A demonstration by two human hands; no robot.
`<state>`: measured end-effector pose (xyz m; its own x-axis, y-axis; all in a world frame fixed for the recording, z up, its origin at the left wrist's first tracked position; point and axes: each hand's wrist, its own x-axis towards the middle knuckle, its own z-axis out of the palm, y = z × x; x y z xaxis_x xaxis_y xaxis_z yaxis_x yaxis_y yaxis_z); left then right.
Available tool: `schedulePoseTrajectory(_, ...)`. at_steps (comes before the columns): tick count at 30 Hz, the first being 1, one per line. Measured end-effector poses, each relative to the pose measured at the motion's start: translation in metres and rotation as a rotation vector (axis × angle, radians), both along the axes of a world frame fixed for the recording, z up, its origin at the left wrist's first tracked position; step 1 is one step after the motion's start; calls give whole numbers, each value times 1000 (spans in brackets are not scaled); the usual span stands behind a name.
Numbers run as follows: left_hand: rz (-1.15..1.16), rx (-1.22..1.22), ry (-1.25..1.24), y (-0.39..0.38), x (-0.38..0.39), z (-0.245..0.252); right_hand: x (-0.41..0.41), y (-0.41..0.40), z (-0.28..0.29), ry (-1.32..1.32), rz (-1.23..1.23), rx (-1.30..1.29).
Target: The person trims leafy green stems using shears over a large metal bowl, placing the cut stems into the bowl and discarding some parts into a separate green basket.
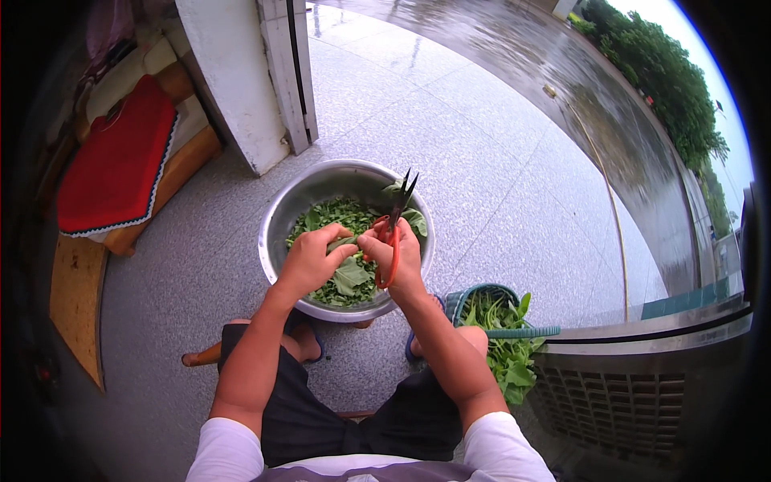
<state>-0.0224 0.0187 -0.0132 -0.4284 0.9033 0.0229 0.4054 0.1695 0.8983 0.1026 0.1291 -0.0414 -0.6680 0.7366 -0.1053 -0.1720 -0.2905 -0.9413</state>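
A large stainless steel basin [270, 247] stands on the floor in front of me, with chopped green leaves and stems [334, 214] in its bottom. Above it, my left hand [314, 256] grips a small bunch of leafy greens [343, 242]. My right hand [400, 259] holds red-handled scissors [396, 211], their dark blades parted and pointing away from me. The thumb and fingertips of that hand also meet the bunch. One broad leaf [351, 276] shows below the hands, and more whole leaves [414, 220] lie by the basin's right wall.
Right of my knee, a teal woven basket [458, 301] with a handle [524, 332] holds leafy greens [512, 367]. A metal door [614, 397] stands beyond it. At left is a wooden seat with a red cloth [126, 162]. Ahead are a door frame [283, 72] and wet ground [512, 54].
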Motion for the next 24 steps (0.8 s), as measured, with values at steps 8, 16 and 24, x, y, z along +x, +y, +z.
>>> schedulePoseTrajectory(8,68,-93,358,-1,5,3,-1,1,-3,30,41,-40)
schedulePoseTrajectory(16,302,42,-57,0,-15,-3,5,-13,-1,-182,392,50)
schedulePoseTrajectory(24,320,63,36,0,-15,-8,4,-12,-17,-310,471,277)
